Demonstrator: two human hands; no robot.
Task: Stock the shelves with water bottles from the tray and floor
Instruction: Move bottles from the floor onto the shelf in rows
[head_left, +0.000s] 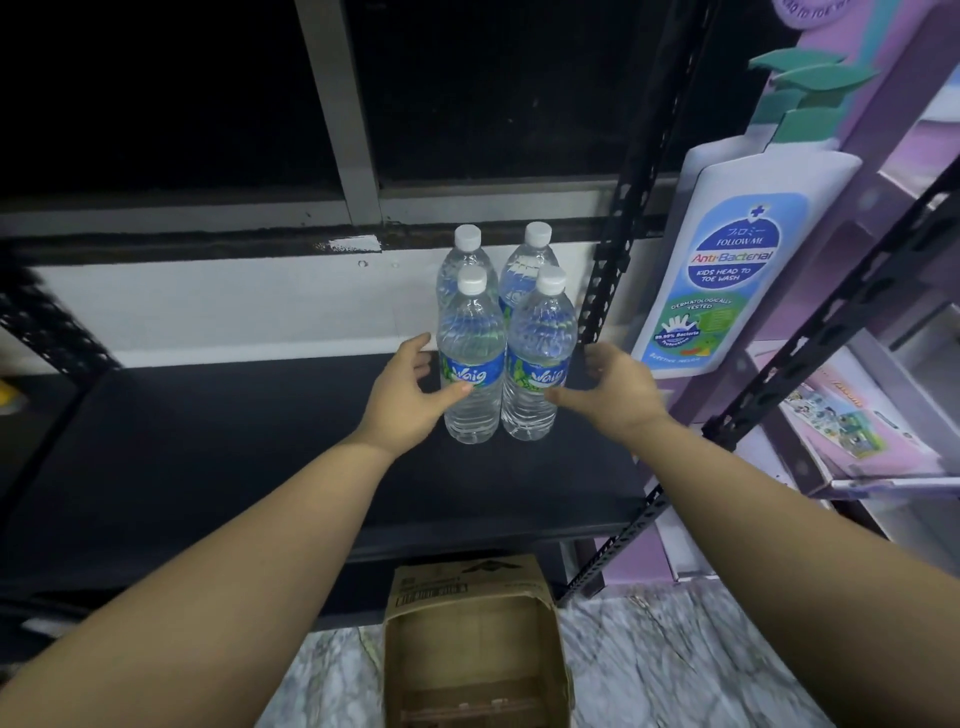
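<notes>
Water bottles (506, 332) upright on shelf (234, 441), between both hands.

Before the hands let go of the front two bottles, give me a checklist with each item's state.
1. Front left bottle upright on the shelf: ok.
2. Front right bottle upright: ok.
3. Two back bottles standing, caps on: ok.
4. Left hand and right hand each on its own bottle: ok.
5. Free shelf space to the left: ok.
6. Bottles left in the cardboard box: cannot tell.
</notes>
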